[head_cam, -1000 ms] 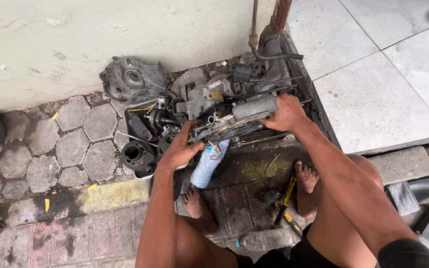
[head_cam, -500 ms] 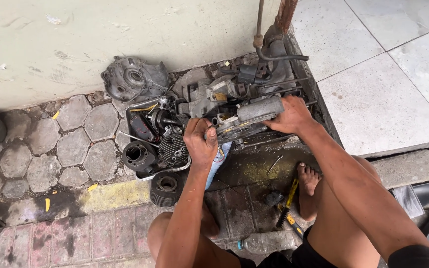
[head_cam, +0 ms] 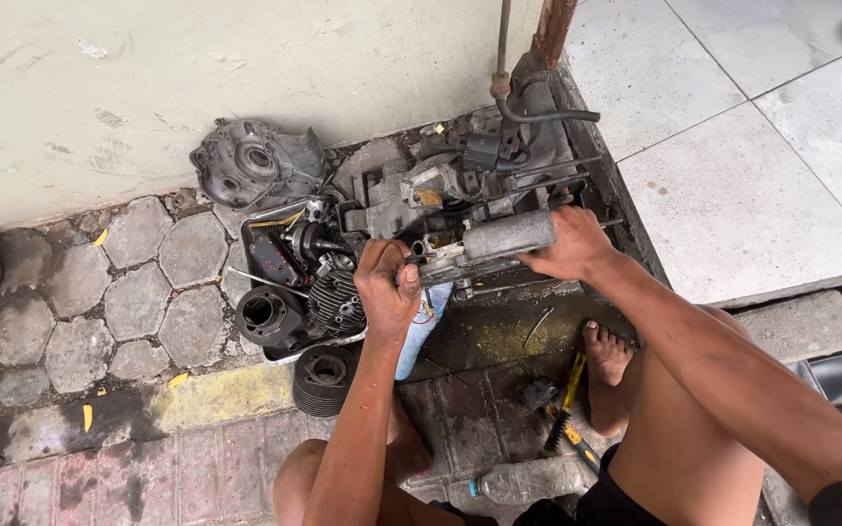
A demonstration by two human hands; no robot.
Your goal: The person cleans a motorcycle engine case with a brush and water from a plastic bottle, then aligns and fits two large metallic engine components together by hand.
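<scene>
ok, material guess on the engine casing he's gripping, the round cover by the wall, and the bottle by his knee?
Engine casing: looks like cast metal, dull grey and grimy. Round cover: same matte grey casting with moulded ribs, probably aluminium. Bottle: clear plastic, see-through and slightly crumpled. Left hand and right hand both grip the casing.

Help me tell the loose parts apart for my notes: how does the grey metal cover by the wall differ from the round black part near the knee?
The grey metal cover is pale, irregular in outline and leans by the wall; the round black part is dark, finned and lies flat on the paving. The cover looks wider. Neither hand touches either.
</scene>
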